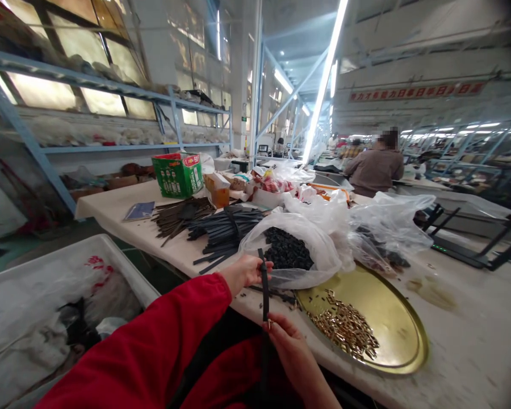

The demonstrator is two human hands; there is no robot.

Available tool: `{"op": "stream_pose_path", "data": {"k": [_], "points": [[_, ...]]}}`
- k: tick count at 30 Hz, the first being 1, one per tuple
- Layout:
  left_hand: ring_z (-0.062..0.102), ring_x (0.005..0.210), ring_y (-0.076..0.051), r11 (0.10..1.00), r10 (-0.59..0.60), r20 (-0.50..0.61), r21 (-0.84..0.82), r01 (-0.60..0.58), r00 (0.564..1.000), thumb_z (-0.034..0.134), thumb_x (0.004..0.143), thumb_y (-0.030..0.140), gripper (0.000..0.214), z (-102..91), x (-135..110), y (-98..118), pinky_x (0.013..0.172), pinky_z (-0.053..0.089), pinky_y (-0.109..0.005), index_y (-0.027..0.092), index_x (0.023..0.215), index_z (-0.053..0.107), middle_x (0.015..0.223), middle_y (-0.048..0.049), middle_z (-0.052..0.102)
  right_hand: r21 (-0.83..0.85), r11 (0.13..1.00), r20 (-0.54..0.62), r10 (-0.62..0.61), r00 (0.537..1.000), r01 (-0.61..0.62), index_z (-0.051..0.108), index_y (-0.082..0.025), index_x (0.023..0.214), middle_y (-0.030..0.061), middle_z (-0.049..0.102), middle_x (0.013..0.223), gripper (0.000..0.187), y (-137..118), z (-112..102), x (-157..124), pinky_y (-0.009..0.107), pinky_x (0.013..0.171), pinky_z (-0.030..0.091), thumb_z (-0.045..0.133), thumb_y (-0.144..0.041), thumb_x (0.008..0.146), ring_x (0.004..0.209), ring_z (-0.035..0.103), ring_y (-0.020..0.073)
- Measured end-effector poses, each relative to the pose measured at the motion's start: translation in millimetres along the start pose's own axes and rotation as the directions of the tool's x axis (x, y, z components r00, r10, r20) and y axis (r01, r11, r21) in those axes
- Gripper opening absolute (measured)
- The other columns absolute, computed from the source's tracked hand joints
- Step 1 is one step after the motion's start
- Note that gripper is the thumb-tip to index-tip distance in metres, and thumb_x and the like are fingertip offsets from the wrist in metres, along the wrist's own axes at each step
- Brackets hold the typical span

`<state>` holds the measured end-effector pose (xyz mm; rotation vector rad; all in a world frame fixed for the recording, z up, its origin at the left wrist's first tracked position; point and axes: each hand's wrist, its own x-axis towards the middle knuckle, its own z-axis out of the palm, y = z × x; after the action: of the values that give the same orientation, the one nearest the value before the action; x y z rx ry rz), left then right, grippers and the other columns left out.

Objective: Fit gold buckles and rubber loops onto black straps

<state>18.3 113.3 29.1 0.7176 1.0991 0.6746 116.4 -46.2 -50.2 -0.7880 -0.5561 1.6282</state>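
Observation:
A narrow black strap point(265, 296) runs upright between my two hands at the table's front edge. My left hand point(247, 271), in a red sleeve, is closed around its upper part, leaving the tip sticking out above. Lower down, my right hand point(286, 336) pinches the same strap, with a small gold metal piece at the fingertips. Right of my hands, a pile of small gold metal pieces point(344, 325) lies on a round gold tray point(418, 335). Just beyond my left hand, an open clear plastic bag point(330, 258) holds many small black pieces point(287, 249).
Bundles of black straps point(221, 230) and brown strips point(181, 216) lie behind my left hand, near a green box point(176, 176). A white bin point(128, 267) with bags stands left. Further plastic bags point(392, 221) cover the right side. A person point(372, 170) sits farther back.

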Motion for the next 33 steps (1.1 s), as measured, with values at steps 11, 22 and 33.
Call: {"op": "stream_pose_path", "data": {"k": [11, 22, 33], "points": [[0.056, 0.076, -0.015, 0.979, 0.098, -0.063, 0.183, -0.085, 0.993, 0.045, 0.08, 0.008, 0.01, 0.3, 23, -6, 0.065, 0.046, -0.025, 0.015, 0.083, 0.052, 0.086, -0.0061, 0.061, 0.376, 0.899, 0.143, 0.184, 0.972, -0.226, 0.066, -0.021, 0.092, 0.0029, 0.071, 0.079, 0.024, -7, -1, -1, 0.032, 0.087, 0.045, 0.073, -0.022, 0.069, 0.08, 0.064, 0.0118], [0.056, 0.079, -0.014, 0.97, 0.078, -0.078, 0.236, -0.058, 0.994, 0.042, 0.08, 0.009, 0.012, -4.0, 46, -9, 0.066, 0.047, -0.025, 0.015, 0.088, 0.049, 0.096, -0.0078, 0.061, 0.474, 0.835, 0.111, 0.259, 0.959, -0.28, 0.065, -0.021, 0.093, 0.0007, 0.07, 0.077, 0.029, -3, -8, 8, 0.034, 0.083, 0.047, 0.075, -0.02, 0.066, 0.079, 0.063, 0.0128], [0.057, 0.079, -0.014, 0.962, 0.053, -0.094, 0.271, -0.026, 0.994, 0.042, 0.077, 0.008, 0.016, -2.5, 52, -9, 0.062, 0.048, -0.023, 0.015, 0.089, 0.049, 0.096, -0.0076, 0.061, 0.506, 0.801, 0.063, 0.335, 0.94, -0.32, 0.065, -0.02, 0.096, 0.0012, 0.071, 0.077, 0.03, -2, -17, 9, 0.031, 0.079, 0.049, 0.075, -0.021, 0.067, 0.08, 0.065, 0.0132]]}}
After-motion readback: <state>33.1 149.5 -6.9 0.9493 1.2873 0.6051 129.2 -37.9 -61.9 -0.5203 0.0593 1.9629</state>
